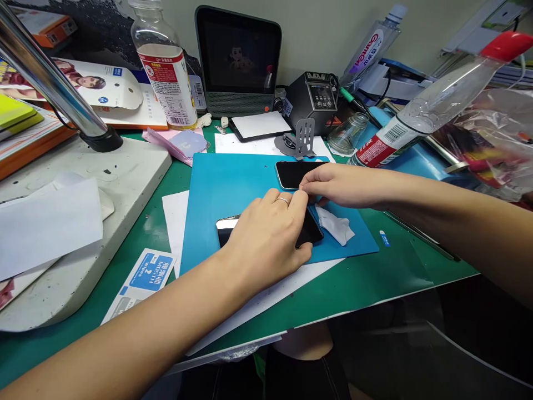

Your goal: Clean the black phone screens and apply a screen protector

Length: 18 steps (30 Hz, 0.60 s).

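Observation:
My left hand [270, 233], a ring on one finger, lies across a dark phone [310, 230] on a blue mat [233, 178]. Its thumb is at the near edge and its bent fingers are at the far edge, holding the phone. Much of the glossy black screen is hidden beneath that hand. My right hand [333, 186] pinches at the phone's far right side, touching the left fingertips; whatever is in the pinch is too small to make out. Behind it rests a second phone [291, 173], screen dark. A crumpled white wipe [335, 225] lies just right of the held phone.
A wipes packet [145, 275] lies left of the mat, near a white lamp base [125, 183]. Behind stand a bottle [166, 78], a smart display [237, 61] and a black device [312, 100]. A red-capped bottle [433, 105] leans at right, beside a glass jar [347, 133].

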Motion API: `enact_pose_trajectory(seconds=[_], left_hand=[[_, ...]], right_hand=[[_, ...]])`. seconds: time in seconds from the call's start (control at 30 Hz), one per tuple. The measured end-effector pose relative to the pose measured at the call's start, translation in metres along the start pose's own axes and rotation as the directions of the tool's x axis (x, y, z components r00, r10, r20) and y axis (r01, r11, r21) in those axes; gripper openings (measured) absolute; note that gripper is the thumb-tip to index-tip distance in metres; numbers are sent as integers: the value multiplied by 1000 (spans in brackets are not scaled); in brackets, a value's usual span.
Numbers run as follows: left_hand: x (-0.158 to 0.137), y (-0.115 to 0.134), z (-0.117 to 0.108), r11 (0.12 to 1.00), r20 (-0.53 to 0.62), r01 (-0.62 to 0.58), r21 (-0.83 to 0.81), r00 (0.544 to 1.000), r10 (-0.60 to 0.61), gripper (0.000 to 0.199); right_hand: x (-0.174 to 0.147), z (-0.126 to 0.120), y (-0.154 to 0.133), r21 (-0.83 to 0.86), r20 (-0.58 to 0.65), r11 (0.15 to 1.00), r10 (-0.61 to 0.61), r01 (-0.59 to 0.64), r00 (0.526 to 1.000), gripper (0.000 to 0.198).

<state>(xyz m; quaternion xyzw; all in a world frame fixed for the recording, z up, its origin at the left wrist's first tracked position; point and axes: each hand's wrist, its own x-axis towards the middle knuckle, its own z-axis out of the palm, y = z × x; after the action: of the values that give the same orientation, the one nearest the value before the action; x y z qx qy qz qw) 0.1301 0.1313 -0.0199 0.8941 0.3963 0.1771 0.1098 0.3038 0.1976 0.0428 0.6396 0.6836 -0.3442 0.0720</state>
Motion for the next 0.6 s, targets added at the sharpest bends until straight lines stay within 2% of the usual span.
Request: enact_pose_trajectory(seconds=[0.33,0.6], left_hand=[[0,0,0,1000,-3,6,-7,1000,-6,36],[-1,1,-2,1000,3,17,-19,1000,-17,35]], right_hand=[[2,-1,2,-40,-8,999,-15,14,1000,23],[0,0,3,1,-11,1000,-8,8,1000,19]])
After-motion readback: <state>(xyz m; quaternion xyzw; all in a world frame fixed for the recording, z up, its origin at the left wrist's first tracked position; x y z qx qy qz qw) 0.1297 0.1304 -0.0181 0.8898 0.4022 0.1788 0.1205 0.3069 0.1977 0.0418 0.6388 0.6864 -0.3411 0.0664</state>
